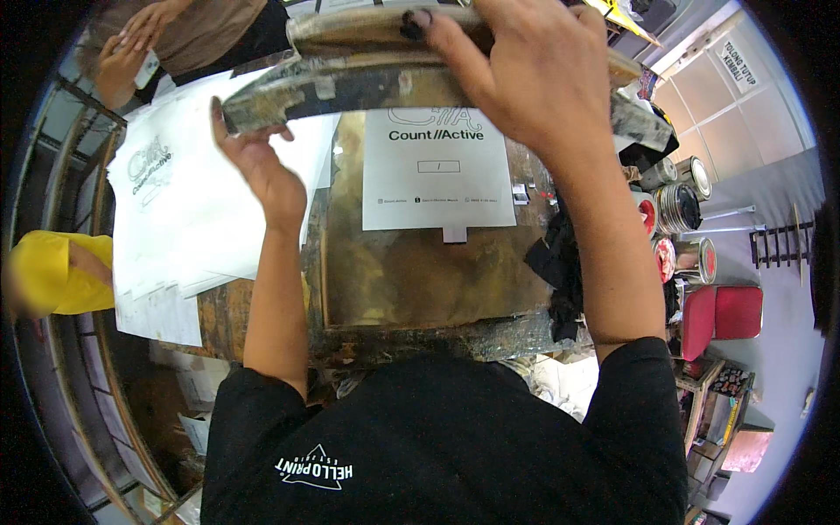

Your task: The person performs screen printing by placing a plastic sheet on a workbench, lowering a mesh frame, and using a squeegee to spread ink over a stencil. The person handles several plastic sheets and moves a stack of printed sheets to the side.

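A stained screen-printing frame is raised and tilted over the worktable, its near edge lifted off the board. My left hand is closed on the frame's left corner, its thumb and fingertips showing around the edge. My right hand reaches over the frame's upper part, thumb bent inward against a small dark spot; its other fingers are cut off by the picture's top. Under the frame, a printed white sheet with black lettering lies on a brown stained board. A small paper tab shows at the sheet's lower edge.
A pile of white sheets covers the table's left side. Black cloth lies at the board's right. Paint cans and a red chair stand further right. Two people are nearby, one in yellow, one holding a phone.
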